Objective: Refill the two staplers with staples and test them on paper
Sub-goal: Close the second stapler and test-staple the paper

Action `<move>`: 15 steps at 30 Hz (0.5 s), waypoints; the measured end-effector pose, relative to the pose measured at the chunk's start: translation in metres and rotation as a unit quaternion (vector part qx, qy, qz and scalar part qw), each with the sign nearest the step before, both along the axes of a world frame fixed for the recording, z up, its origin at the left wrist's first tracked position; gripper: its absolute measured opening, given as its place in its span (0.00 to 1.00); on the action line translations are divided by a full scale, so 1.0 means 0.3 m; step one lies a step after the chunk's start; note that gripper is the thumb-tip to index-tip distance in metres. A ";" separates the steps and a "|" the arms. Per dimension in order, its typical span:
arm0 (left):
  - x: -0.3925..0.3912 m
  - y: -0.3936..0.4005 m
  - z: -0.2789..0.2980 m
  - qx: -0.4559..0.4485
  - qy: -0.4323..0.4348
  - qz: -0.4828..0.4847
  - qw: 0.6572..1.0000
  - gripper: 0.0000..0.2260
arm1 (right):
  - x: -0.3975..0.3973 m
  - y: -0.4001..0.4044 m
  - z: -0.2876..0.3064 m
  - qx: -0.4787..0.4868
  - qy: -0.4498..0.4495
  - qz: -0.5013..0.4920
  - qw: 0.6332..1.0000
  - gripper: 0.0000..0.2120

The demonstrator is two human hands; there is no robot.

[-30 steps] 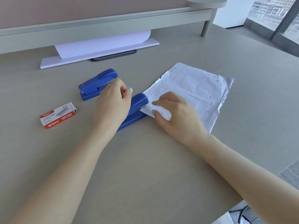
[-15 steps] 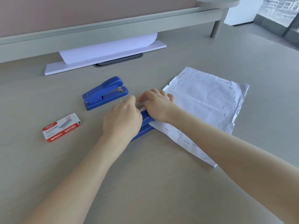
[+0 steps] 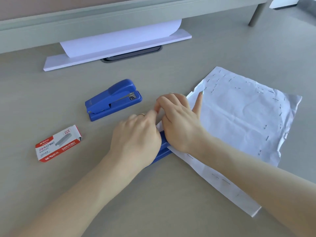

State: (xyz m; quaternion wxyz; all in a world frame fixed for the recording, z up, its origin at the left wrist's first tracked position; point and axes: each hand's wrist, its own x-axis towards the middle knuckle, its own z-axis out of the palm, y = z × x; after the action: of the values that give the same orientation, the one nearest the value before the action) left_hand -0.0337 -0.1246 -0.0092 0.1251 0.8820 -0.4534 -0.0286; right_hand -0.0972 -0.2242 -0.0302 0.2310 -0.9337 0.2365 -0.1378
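Left hand [image 3: 136, 134]: lies on the near stapler [image 3: 162, 151], fingers curled over its top (mostly hiding it).
Right hand [image 3: 179, 122]: presses the stapler's front, one finger stretched onto the paper [image 3: 239, 120].
Paper: creased, many staples, edge in the near stapler.
Far stapler [image 3: 112, 99]: closed on the tabletop [image 3: 153, 202], untouched.
Staple box [image 3: 58, 145]: left, apart.

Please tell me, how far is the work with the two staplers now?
Done: the paper already carries many staples, so testing has begun. In hand: both hands, left and right, press on the near stapler, with the paper's edge in it. The far stapler lies closed and untouched beside the staple box. Whether either is refilled cannot be seen.
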 end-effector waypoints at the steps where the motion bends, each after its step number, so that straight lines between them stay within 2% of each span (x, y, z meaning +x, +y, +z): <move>1: 0.000 0.000 0.000 0.000 0.000 0.000 1.000 0.04 | -0.002 0.003 -0.002 -0.005 -0.006 -0.001 1.000 0.19; 9: -0.004 0.003 0.002 -0.052 0.000 0.015 0.999 0.04 | 0.008 0.003 0.023 0.014 0.016 -0.030 0.999 0.15; 11: -0.008 0.011 0.002 -0.097 0.006 0.030 0.995 0.06 | 0.003 0.010 0.033 0.103 -0.066 -0.037 0.992 0.12; 13: -0.015 0.027 0.010 -0.154 0.045 0.054 0.986 0.07 | -0.027 0.022 0.070 0.241 -0.170 -0.039 0.955 0.11; 15: -0.019 0.045 0.016 -0.228 0.107 0.069 0.965 0.09 | -0.074 0.024 0.106 0.302 -0.231 -0.049 0.924 0.10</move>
State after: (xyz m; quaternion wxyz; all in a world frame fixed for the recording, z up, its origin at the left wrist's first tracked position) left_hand -0.0393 -0.1111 -0.0045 0.3726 0.8510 -0.3700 -0.0104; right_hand -0.1192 -0.2169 0.0014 0.5433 -0.7492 0.2526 -0.2824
